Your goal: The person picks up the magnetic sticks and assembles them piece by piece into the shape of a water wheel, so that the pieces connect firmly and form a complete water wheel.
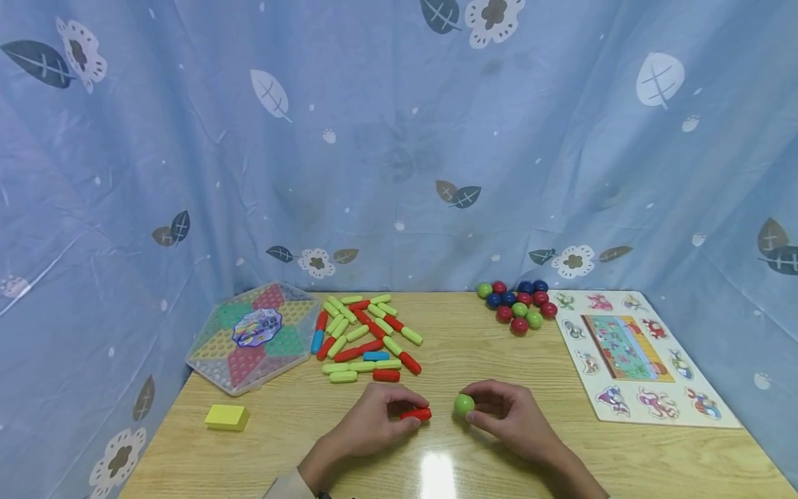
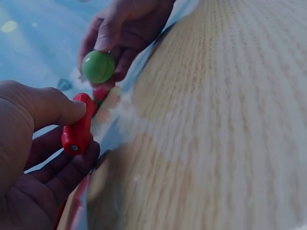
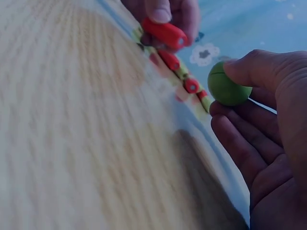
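Observation:
My left hand (image 1: 378, 419) pinches a short red rod (image 2: 78, 125) between thumb and fingers, over the front middle of the table. In the left wrist view a small hole with a metallic glint shows in the rod's near end. Facing it from the right, my right hand (image 1: 514, 419) holds a green ball (image 3: 229, 85) between thumb and fingertips. A thin seam runs across the ball in the right wrist view. Rod and ball are a short gap apart. Just beyond the left hand lies another red rod (image 1: 386, 375), at the near edge of a spread of rods.
Several yellow-green rods (image 1: 358, 367), red ones and a few blue ones lie at back left. A hexagonal game board (image 1: 212, 364) and a yellow block (image 1: 227, 417) are farther left. Red, blue and green balls (image 1: 519, 326) cluster at back right, beside a picture puzzle board (image 1: 595, 388).

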`<state>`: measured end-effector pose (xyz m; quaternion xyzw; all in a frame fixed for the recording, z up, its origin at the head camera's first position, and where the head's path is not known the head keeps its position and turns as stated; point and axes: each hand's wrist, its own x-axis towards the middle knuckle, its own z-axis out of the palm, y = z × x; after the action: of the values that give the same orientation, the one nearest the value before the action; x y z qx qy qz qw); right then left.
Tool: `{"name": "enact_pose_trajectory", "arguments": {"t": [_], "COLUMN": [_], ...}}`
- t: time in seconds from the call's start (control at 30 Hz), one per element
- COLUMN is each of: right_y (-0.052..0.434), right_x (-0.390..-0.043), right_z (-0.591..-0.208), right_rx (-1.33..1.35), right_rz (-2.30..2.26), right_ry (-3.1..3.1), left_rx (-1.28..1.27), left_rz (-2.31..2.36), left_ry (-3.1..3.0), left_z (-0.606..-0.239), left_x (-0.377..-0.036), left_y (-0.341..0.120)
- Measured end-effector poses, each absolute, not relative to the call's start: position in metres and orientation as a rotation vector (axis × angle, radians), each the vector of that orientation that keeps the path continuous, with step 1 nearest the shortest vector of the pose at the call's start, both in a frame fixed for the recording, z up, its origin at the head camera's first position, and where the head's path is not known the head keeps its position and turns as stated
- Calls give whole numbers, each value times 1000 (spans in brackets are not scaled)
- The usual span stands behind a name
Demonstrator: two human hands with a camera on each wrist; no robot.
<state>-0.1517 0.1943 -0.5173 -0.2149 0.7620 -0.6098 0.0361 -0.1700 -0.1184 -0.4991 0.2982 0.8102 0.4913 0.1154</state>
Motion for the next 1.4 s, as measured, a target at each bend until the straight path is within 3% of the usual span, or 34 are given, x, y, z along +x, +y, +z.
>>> {"name": "enact_pose_trajectory", "arguments": {"t": [1.4], "right_y": [171], "right_x": [-147], "right_z": [-523], "right_rx": [-761], "right_rz": [-1684], "right_ry": [2613], "left_rx": [809], "left_rz": [1578], "left_ry": [2328], "left_z": [-505], "left_x": [-163], "left_y": [-97]}}
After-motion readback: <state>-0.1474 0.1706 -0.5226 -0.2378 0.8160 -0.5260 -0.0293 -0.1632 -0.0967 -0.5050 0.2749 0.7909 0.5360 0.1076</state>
